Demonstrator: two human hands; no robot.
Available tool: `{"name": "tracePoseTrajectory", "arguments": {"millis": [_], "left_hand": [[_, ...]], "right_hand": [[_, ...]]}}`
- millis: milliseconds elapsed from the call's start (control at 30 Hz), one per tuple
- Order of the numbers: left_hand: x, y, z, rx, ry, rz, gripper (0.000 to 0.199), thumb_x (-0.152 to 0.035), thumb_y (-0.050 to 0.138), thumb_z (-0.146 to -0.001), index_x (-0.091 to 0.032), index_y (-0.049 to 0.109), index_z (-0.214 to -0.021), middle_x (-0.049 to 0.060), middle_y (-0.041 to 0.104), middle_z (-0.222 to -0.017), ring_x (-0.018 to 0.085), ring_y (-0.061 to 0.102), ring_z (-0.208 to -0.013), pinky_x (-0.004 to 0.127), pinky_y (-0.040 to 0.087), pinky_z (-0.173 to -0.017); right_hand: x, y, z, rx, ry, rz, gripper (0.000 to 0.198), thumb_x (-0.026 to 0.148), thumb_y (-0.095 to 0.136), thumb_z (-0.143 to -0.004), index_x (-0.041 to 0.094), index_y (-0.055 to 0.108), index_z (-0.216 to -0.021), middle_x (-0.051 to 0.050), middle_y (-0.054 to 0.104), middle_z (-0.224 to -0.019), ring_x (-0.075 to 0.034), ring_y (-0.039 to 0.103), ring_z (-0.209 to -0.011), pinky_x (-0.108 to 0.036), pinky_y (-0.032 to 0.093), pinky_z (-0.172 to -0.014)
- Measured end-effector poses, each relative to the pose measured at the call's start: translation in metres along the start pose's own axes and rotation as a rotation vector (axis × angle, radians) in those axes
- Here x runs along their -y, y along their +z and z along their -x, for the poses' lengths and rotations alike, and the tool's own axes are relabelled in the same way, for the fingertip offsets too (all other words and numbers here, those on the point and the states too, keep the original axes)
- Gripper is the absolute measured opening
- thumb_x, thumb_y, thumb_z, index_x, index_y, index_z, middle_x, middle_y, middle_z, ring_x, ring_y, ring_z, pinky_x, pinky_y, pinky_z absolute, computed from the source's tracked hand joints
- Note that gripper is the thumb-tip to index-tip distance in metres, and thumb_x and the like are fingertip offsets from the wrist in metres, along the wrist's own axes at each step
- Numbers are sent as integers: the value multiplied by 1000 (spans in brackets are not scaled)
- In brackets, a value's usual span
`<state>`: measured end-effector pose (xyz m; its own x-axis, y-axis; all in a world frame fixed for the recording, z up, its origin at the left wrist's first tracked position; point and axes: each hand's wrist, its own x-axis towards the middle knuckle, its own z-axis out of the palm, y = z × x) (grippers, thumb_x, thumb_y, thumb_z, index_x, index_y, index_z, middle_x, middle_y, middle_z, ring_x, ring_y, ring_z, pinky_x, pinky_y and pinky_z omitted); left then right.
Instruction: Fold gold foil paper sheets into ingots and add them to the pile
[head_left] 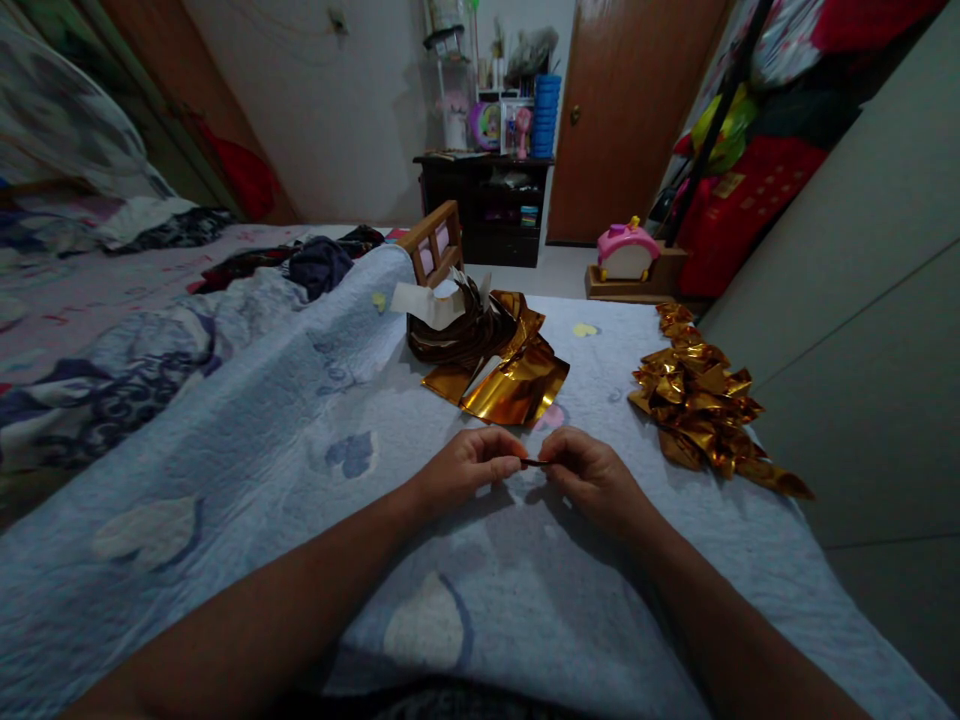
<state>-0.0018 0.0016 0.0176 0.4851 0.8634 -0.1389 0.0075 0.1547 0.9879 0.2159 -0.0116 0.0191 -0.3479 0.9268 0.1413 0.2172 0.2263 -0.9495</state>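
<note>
My left hand [484, 462] and my right hand [589, 475] face each other just above the blue bedspread. Between their fingertips they pinch a thin dark strip [534, 463], seen nearly edge-on, one end in each hand. It may be folded foil paper, but its face is hidden. Just beyond the hands lie flat sheets of shiny gold foil paper [517, 385], beside a curled stack of brown-backed paper [465, 325] with a white piece [427, 305] on it. To the right rests a heap of folded gold foil pieces [697, 400].
The bedspread [360, 560] with heart shapes covers the surface before me. Rumpled bedding [172, 340] lies left. A wooden frame [433, 243] stands at the far edge, a pink toy [628, 250] beyond it. A dark cabinet [480, 200] and a pale panel [862, 330] stand farther off and right.
</note>
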Motion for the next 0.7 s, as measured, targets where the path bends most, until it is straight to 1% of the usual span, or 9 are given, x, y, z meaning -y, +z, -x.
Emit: {"name": "tracePoseTrajectory", "arguments": {"millis": [100,200,300,367,467,700], "left_hand": [[-1,-1,-1,-15,-23,-8,41,-49,78,-79,-14,73,-98,5,69,-85,11,54,-66,24,42,-62],[0,-2,-3,27,-53,-38,42,-49,77,-79,-13,74,-101,6,71,-87,11,53,-63,23,41,-59],[1,-3,-4,63,-50,-64,40,-49,75,-81,-12,75,-96,7,71,-84,10,53,-61,23,41,-58],[2,-4,-4,59,-30,-66,38,-47,75,-81,-12,75,-94,7,71,-83,10,52,-60,23,40,-57],[3,-3,-4,21,-2,-60,37,-47,75,-80,-12,76,-95,7,72,-84,10,51,-59,24,40,-56],[-1,1,-2,-67,17,-22,36,-47,78,-77,-13,77,-89,6,72,-78,11,52,-60,24,41,-58]], "right_hand": [[0,0,0,-46,-105,65,11,14,55,-80,23,62,-80,-2,62,-80,-18,58,-77,-32,45,-73],[0,0,1,-80,-191,102,14,12,54,-82,23,62,-81,-2,63,-81,-18,60,-79,-33,46,-75],[-1,0,1,-104,-231,110,15,11,54,-82,24,63,-83,-3,65,-84,-19,61,-82,-35,47,-77],[-1,0,1,-104,-224,102,16,11,55,-82,24,64,-84,-3,67,-88,-20,63,-86,-36,49,-80],[-1,0,2,-95,-183,87,15,13,56,-81,25,64,-86,-4,69,-91,-21,65,-90,-38,51,-83],[-2,4,4,-59,-51,30,17,17,55,-82,23,67,-92,-4,72,-90,-20,67,-84,-37,53,-80]]}}
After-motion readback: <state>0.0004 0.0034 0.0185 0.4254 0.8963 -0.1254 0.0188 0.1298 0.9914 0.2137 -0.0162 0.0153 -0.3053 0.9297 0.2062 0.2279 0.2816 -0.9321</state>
